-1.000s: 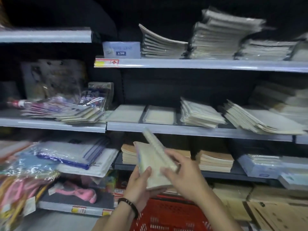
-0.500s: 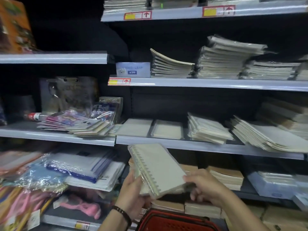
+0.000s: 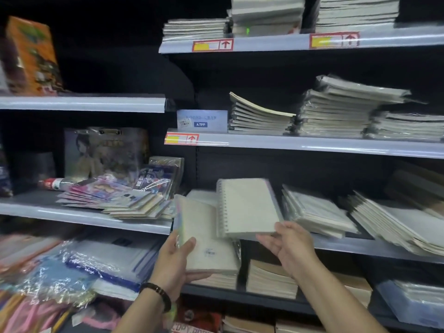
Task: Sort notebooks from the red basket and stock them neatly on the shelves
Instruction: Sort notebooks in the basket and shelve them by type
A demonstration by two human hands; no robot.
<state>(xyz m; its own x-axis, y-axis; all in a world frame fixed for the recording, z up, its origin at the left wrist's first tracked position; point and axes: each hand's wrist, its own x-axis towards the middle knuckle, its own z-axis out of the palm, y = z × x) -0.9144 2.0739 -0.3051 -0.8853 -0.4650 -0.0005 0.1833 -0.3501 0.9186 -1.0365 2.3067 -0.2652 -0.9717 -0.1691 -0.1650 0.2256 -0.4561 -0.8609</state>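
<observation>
Left hand (image 3: 175, 260) gripped plain notebook (image 3: 209, 239); right hand (image 3: 287, 247) pinched spiral notebook (image 3: 247, 207) at near edge. Should slide it flat, square onto middle shelf (image 3: 360, 247).

The spiral notebook (image 3: 247, 207) lies right of the wrapped notebook (image 3: 206, 239), overlapping its right edge, above the front of the middle shelf (image 3: 360, 247). The left hand (image 3: 173, 263) is under the wrapped notebook; the right hand (image 3: 286, 246) is at the spiral notebook's near right corner. Notebook stacks (image 3: 314, 210) lie on the shelf further right.
</observation>
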